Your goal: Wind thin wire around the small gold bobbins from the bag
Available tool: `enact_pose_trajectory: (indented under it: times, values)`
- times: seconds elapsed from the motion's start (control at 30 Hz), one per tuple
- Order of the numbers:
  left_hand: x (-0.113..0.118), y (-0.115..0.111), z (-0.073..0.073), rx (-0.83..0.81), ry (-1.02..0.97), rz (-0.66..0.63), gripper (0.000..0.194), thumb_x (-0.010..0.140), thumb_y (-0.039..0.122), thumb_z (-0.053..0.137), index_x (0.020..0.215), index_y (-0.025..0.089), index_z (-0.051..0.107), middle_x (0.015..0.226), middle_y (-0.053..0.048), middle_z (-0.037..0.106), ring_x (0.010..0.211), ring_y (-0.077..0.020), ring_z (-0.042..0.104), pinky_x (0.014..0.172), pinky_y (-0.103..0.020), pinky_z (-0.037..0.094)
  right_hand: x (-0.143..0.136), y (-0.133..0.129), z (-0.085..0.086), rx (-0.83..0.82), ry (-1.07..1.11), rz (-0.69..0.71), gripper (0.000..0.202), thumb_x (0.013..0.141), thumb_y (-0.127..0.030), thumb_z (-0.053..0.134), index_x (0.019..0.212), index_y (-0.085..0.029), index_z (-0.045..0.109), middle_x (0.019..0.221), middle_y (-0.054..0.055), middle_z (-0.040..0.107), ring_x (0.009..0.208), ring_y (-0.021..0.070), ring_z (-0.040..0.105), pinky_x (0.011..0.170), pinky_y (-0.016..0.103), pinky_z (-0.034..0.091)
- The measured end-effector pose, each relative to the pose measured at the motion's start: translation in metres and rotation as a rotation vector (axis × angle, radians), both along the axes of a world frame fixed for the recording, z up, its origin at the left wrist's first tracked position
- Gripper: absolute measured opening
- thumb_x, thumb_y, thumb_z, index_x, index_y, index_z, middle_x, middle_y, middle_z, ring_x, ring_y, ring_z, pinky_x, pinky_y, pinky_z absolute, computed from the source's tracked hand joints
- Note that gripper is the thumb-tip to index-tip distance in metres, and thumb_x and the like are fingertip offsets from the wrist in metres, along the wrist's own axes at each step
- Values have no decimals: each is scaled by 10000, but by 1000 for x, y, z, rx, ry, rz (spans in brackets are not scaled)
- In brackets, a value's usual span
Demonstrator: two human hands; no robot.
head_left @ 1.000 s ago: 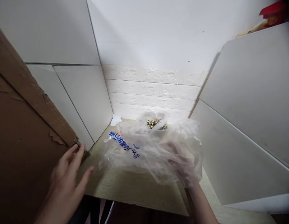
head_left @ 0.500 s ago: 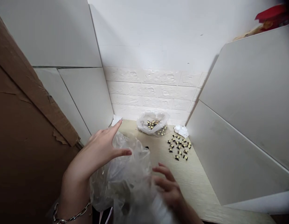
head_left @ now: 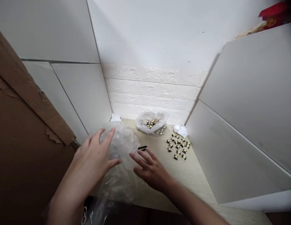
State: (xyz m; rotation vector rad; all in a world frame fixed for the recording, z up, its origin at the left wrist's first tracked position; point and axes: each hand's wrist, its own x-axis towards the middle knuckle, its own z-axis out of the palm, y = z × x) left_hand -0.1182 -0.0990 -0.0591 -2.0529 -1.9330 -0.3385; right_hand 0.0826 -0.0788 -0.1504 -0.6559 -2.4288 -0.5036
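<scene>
A large clear plastic bag (head_left: 123, 140) stands crumpled on the left part of the pale table. My left hand (head_left: 96, 153) rests against the bag's left side, its fingers spread. On the bag's right side is my right hand (head_left: 151, 168), fingers apart, the tips at or very near the plastic. Partly behind the bag lies a black object (head_left: 142, 148). Farther back, an open clear bag (head_left: 152, 122) holds many small yellow-and-black parts. Several more such parts (head_left: 177, 146) lie loose on the table to the right.
Crumpled white paper (head_left: 180, 130) lies at the back right, and another white piece (head_left: 115, 117) in the back left corner. Grey panels (head_left: 244, 125) flank the table (head_left: 194, 178). Brown cardboard (head_left: 23, 131) stands at the left. Behind is a white brick-patterned wall (head_left: 159, 84).
The large bag has moved back and left, away from me. My right hand has moved forward and left beside it. My left hand has shifted slightly left. More of the black object shows.
</scene>
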Motion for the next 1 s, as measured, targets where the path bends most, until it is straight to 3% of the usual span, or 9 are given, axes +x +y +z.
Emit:
enact_pose_trajectory:
  times: [0.17,0.3,0.4,0.5,0.57,0.63,0.73,0.83,1.0]
  values:
    - [-11,32,-14,-96,-100,78,804,668,453,550,1350,215,196,1204,-148,455,1050,-339,448,787,-406,402,15,23,0,-415,112,-235,296,761,-98,448,954,-252,611,1318,52,420,1181,232,378,968,460,322]
    - [-8,56,-27,-133,-328,-48,686,742,489,447,1316,156,275,1201,-132,491,1061,-262,478,838,-340,392,29,42,-1,-646,294,-312,439,614,31,399,830,-235,674,1298,42,433,1209,205,360,989,390,311]
    - [-4,72,-38,-138,-436,-86,472,777,487,383,1093,164,519,1112,-93,554,1011,-224,509,839,-316,397,36,53,3,-675,380,-409,416,617,15,359,739,-212,686,1241,59,480,1176,208,401,979,414,311]
    - [-1,80,-45,-111,-365,-109,351,809,402,337,832,170,600,973,-84,593,952,-216,528,840,-318,397,38,55,13,-678,431,-494,377,662,-36,356,758,-198,683,1244,89,474,1180,250,388,974,483,275]
    - [3,83,-49,-62,-338,-99,334,810,383,339,845,171,595,1009,-89,573,990,-215,515,877,-322,382,35,50,22,-660,465,-543,315,696,-96,381,791,-190,666,1267,105,451,1192,288,361,968,548,227]
    - [7,84,-54,-19,-333,-79,395,776,435,410,1035,167,541,1123,-111,513,1096,-240,453,926,-348,353,27,40,32,-575,536,-565,244,729,-175,419,866,-172,621,1282,121,428,1203,293,336,977,559,200]
    - [14,85,-64,21,-275,-23,756,679,472,556,1307,155,281,1279,-190,344,1204,-335,322,945,-433,318,5,18,44,-496,576,-269,210,787,-247,408,918,-161,548,1163,108,516,1130,190,420,964,368,325]
    - [19,86,-71,70,-232,-13,817,692,397,568,1357,166,154,1333,-217,232,1206,-385,292,932,-457,317,-22,0,45,-612,231,129,279,799,-299,416,1042,-174,475,1040,53,583,983,127,517,888,253,387]
    - [12,85,-66,82,-373,-33,709,751,245,443,1365,142,103,1273,-182,334,1142,-324,398,888,-405,382,-43,-3,29,-361,-79,123,384,767,-504,385,1000,-222,502,893,8,600,911,183,509,1024,557,34]
